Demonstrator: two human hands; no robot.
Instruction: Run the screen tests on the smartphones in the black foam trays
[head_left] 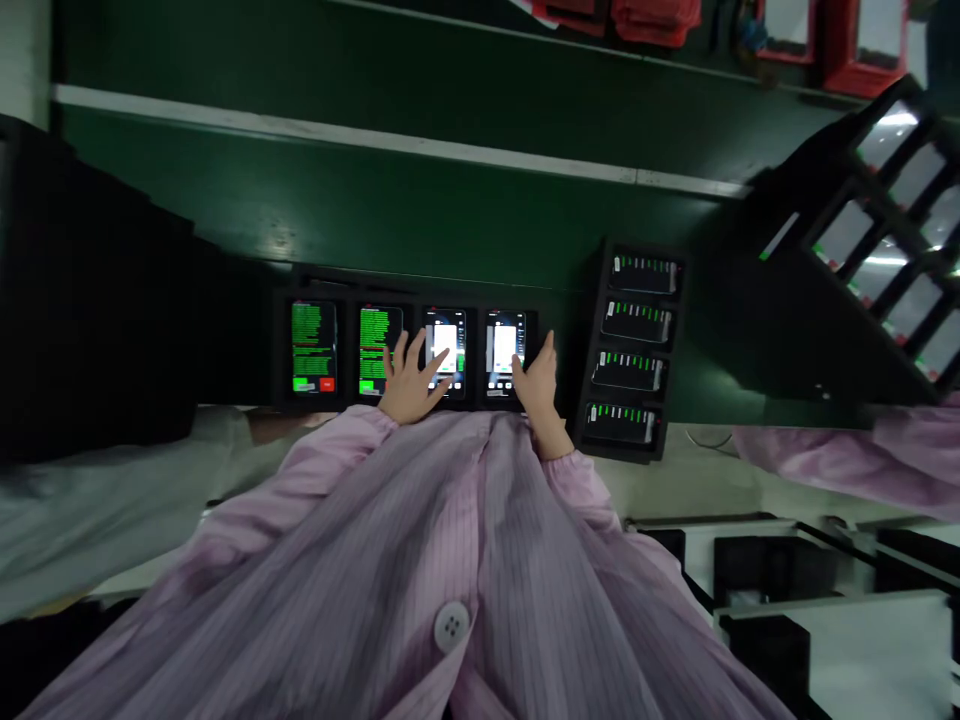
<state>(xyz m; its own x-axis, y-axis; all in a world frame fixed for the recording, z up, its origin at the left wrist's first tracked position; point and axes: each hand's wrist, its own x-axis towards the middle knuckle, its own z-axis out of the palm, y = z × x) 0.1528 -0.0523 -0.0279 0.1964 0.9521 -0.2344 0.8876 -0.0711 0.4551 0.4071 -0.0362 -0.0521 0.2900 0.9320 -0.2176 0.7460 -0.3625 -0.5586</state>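
Note:
A black tray (pixel 347 345) in front of me holds several phones in a row. My left hand (pixel 414 380) is spread over its middle, thumb over the lit phone (pixel 446 335), other fingertips by a phone with green text (pixel 376 345). At the tray's right end, my right hand (pixel 538 382) has its thumb at the edge of another lit phone (pixel 505 340), fingers extended to the right of it. Neither hand holds anything. The leftmost phone (pixel 313 345) shows green text and a red button.
To the right stands a second black tray (pixel 598 345) of phones with green marks. Stacked trays (pixel 806 250) rise at the far right, dark stacks (pixel 90 300) at the left. Red items (pixel 656 15) lie at the back. Another person's pink sleeve (pixel 840 465) is at right.

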